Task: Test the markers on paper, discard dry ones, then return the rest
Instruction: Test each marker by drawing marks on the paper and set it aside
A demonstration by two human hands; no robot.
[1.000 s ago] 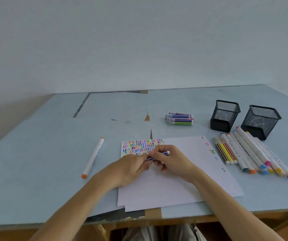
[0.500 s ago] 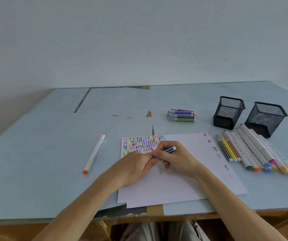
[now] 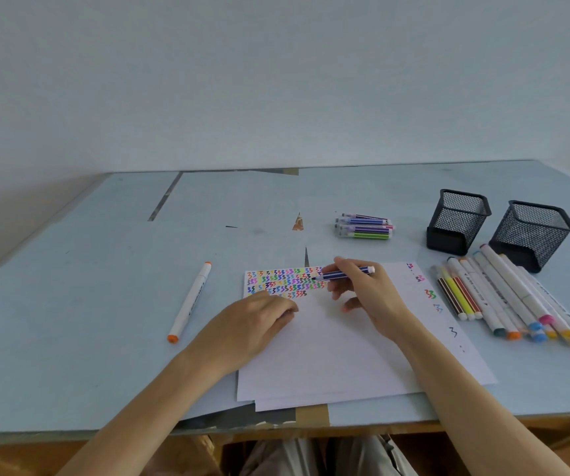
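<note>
We look from head height, forward and down across the table (image 3: 70, 304), close above its near edge, wall beyond.

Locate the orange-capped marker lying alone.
In the head view, the orange-capped marker lies on the table's left side, left of the paper, apart from both hands.

Person, head-camera view: two bare forearms, no sleeves, watch or rings visible; left hand (image 3: 254, 319), right hand (image 3: 369, 293); light beige-grey trousers (image 3: 314, 456) at lower edge.
</note>
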